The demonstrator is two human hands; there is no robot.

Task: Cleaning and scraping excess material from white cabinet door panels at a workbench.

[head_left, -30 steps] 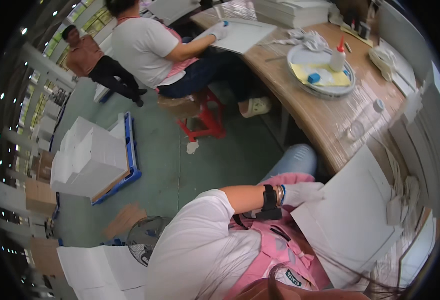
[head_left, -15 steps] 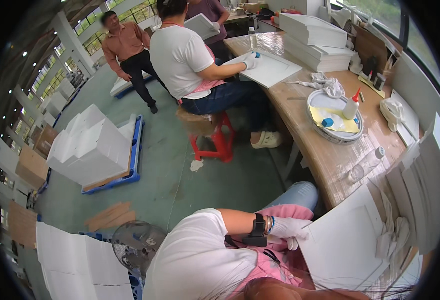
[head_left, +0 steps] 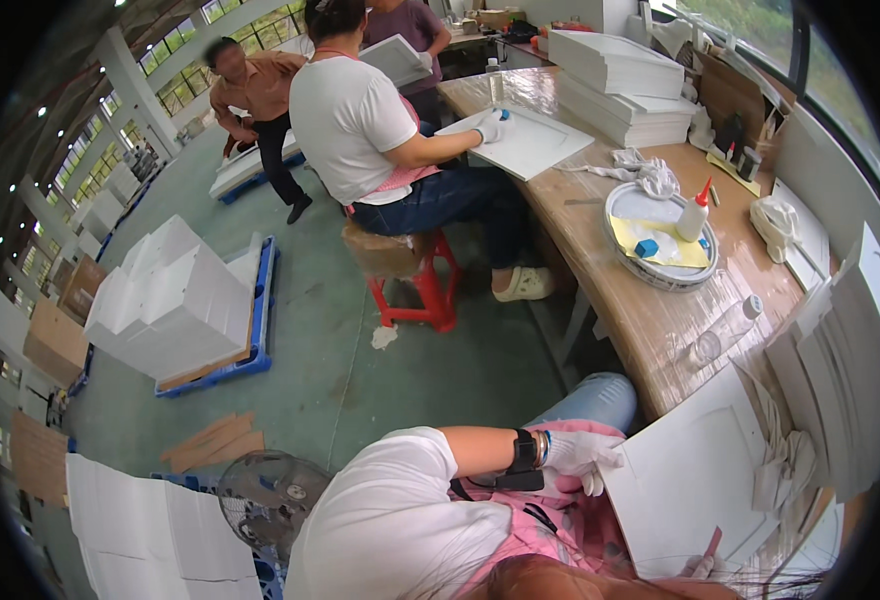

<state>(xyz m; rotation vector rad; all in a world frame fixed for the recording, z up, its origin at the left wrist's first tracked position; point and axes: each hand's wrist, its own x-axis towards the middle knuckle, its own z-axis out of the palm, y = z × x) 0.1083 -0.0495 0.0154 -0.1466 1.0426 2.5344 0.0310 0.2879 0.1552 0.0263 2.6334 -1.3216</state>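
A white panel (head_left: 695,470) with a raised frame lies tilted between my lap and the table edge. My left hand (head_left: 585,457), in a white glove, grips the panel's left edge, its fingers bent around the rim. At the panel's lower edge shows my right hand (head_left: 700,567), also gloved and mostly hidden by hair and the view's rim. Its fingers hold a small flat reddish-brown strip (head_left: 714,541), whose kind I cannot make out. Right of the panel hangs a crumpled white cloth glove (head_left: 785,465).
The wrapped table (head_left: 650,345) bears a clear bottle (head_left: 725,330), a round tub (head_left: 665,275) with a red-tipped squeeze bottle (head_left: 695,212) and blue block (head_left: 646,248). White panels (head_left: 830,370) stand at right. A seated co-worker (head_left: 360,120) wipes another panel (head_left: 530,142). A fan (head_left: 275,500) stands behind me.
My right hand has come into view at the panel's lower edge with the reddish-brown strip. My left hand stays at the panel's edge. The standing person at the back has bent forward.
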